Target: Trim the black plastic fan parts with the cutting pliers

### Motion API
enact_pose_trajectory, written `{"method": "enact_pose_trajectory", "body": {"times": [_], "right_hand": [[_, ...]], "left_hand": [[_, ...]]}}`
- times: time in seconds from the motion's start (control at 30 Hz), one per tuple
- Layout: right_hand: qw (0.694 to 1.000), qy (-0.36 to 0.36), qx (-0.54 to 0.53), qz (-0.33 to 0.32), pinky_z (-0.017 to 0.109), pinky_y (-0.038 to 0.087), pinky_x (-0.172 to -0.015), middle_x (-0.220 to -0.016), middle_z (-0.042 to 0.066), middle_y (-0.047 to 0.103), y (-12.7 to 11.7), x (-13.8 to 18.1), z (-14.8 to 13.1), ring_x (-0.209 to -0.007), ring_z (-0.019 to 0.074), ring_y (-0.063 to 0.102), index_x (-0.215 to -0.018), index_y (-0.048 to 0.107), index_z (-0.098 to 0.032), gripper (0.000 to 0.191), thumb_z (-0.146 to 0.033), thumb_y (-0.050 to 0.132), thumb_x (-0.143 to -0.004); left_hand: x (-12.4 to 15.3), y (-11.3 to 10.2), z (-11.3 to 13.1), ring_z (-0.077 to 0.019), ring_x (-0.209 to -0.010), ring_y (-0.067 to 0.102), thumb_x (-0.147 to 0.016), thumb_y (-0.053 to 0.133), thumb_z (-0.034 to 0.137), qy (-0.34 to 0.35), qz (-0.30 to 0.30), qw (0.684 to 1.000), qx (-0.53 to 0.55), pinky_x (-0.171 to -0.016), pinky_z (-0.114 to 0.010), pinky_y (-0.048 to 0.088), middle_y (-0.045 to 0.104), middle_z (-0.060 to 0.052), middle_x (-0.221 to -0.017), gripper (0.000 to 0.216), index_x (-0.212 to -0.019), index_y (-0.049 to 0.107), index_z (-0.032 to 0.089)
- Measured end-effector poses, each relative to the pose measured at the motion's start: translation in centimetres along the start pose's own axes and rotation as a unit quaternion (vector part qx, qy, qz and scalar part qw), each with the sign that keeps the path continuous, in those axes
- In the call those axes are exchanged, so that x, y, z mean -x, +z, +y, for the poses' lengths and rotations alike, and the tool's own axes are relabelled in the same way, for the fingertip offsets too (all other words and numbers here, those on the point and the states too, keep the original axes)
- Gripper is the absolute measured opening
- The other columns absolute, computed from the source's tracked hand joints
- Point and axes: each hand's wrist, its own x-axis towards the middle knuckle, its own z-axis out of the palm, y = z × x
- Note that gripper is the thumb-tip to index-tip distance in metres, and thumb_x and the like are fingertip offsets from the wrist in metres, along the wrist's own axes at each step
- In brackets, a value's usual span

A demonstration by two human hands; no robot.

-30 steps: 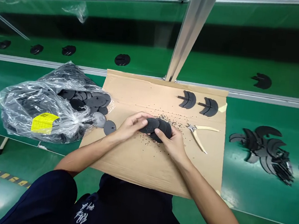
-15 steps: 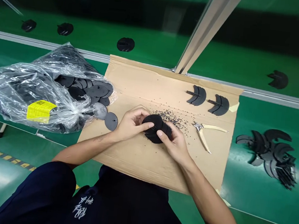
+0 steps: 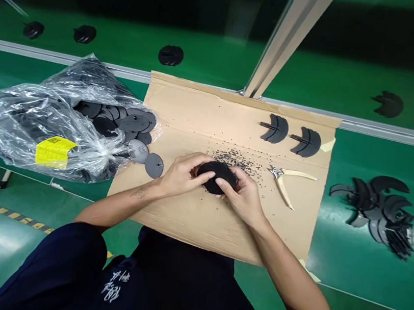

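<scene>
Between my two hands is a stack of round black plastic pieces, held above the cardboard sheet. My left hand grips its left side, thumb on top. My right hand is closed on the right side, its thumb pressing the top face. The fingers underneath are partly hidden. Just beyond the hands lie many small black plastic scraps. A pair of nippers with cream handles rests open to the right. Two curved black parts with stems lie at the sheet's upper right.
On the left stands a clear plastic bag with black discs and a yellow label. A loose black disc lies beside it. Curved black pieces are heaped on the green bench at right. A metal post rises behind the cardboard.
The black pieces have come together in my hands: the right portion now lines up with the left, forming one rounder shape. The view has shifted slightly.
</scene>
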Motion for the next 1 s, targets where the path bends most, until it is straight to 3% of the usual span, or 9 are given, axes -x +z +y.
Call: {"method": "enact_pose_trajectory", "body": {"times": [0.23,0.47,0.63,1.0], "right_hand": [[0.998,-0.041,0.056,0.014,0.03,0.054,-0.053,-0.075,-0.001,0.057,0.0,0.1,0.5,-0.063,0.0177,0.06,-0.093,0.061,-0.024,0.045,-0.066,0.071,-0.083],[0.98,-0.128,0.152,0.013,0.027,0.047,-0.055,-0.07,-0.001,0.058,-0.5,0.1,0.7,-0.059,0.0152,0.058,-0.091,0.062,-0.021,0.04,-0.06,0.061,-0.094],[0.958,-0.18,0.22,0.028,0.025,0.039,-0.056,-0.065,-0.002,0.054,-0.7,0.2,-0.1,-0.058,0.0123,0.048,-0.077,0.059,-0.02,0.04,-0.054,0.06,-0.097],[0.955,-0.192,0.225,-0.008,0.024,0.031,-0.052,-0.059,-0.005,0.041,-1.0,0.2,-0.7,-0.054,0.0094,0.037,-0.068,0.052,-0.019,0.042,-0.046,0.06,-0.099]], "left_hand": [[0.1,0.3,0.0,-0.0145,-0.079,0.069,-0.093,0.065,0.033,-0.004,-0.008,1.0,-0.015,-0.069,-0.023,0.054,0.076,-0.007,-0.094,0.023,-0.107,0.069,0.016],[0.0,0.1,0.0,-0.0158,-0.09,0.071,-0.096,0.064,0.028,0.132,0.015,0.99,-0.044,-0.082,-0.028,0.058,0.075,-0.008,-0.098,0.017,-0.107,0.068,0.016],[0.0,0.0,0.2,-0.0163,-0.094,0.071,-0.097,0.062,0.024,0.18,0.004,0.982,-0.058,-0.084,-0.03,0.06,0.075,-0.009,-0.101,0.017,-0.111,0.068,0.016],[0.2,-0.1,0.0,-0.0162,-0.097,0.072,-0.098,0.062,0.023,0.219,-0.003,0.972,-0.088,-0.086,-0.03,0.063,0.074,-0.009,-0.104,0.025,-0.121,0.065,0.016]]}}
